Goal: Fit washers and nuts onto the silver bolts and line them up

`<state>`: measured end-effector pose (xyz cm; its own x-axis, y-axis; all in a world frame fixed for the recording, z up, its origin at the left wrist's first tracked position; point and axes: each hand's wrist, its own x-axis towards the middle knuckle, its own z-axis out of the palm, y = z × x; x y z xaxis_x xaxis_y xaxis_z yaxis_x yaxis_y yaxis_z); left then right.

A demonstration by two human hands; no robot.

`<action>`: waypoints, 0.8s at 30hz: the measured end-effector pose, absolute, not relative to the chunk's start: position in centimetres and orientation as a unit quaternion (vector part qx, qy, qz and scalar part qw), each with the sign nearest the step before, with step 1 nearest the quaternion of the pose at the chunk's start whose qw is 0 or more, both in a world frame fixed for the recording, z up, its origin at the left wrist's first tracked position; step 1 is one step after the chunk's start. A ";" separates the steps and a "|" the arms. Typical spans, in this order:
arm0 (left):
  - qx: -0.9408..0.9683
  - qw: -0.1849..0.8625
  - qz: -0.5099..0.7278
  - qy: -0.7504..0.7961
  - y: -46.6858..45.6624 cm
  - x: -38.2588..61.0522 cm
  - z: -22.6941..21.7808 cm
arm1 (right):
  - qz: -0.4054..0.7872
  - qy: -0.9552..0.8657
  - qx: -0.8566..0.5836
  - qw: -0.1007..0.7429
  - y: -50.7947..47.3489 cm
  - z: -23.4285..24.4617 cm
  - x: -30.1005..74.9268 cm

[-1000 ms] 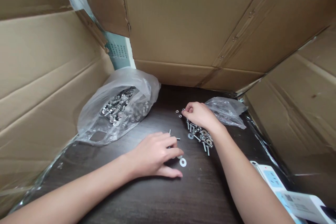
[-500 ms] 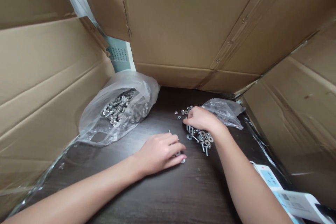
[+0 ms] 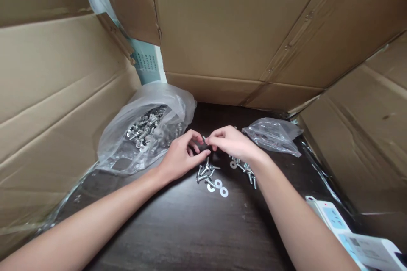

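Note:
My left hand and my right hand meet above the dark wooden table, fingertips pinched together on a small bolt. What the right fingertips hold against it is too small to name. Below the hands lies a small heap of loose bolts with three flat washers beside it. Under my right wrist lies a second scatter of bolts and washers.
A large clear plastic bag of bolts lies at the back left. A smaller, nearly flat plastic bag lies at the back right. Cardboard walls surround the table. A white power strip sits at the right front edge.
My left hand lifted off the table and moved up and back, uncovering bolts and washers. My right hand came left from the small nuts to meet it. Both now pinch one bolt.

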<state>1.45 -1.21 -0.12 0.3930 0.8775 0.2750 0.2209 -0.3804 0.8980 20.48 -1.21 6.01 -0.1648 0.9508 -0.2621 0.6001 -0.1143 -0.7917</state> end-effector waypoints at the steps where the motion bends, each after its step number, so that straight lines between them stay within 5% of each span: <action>1: 0.724 0.415 0.400 0.378 -1.2 1.4 -0.1 | 0.443 -0.631 -0.601 0.212 -1.2 5.5 19.9; 9: 0.712 0.428 0.406 0.381 -0.8 1.1 -0.3 | 0.461 -0.648 -0.566 0.217 -0.9 4.7 19.7; 15: 0.716 0.423 0.403 0.382 -0.7 1.2 -0.5 | 0.186 -0.665 -0.703 0.168 0.3 4.7 25.1; 24: 0.727 0.407 0.395 0.387 -0.7 1.2 -0.4 | 0.145 -0.685 -0.709 0.080 0.8 3.6 26.4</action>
<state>1.24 -0.70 -0.44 0.3885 0.8842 0.2592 0.2420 -0.3694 0.8972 26.44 0.78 3.56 0.0190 0.9953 -0.0953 0.9488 -0.0480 -0.3122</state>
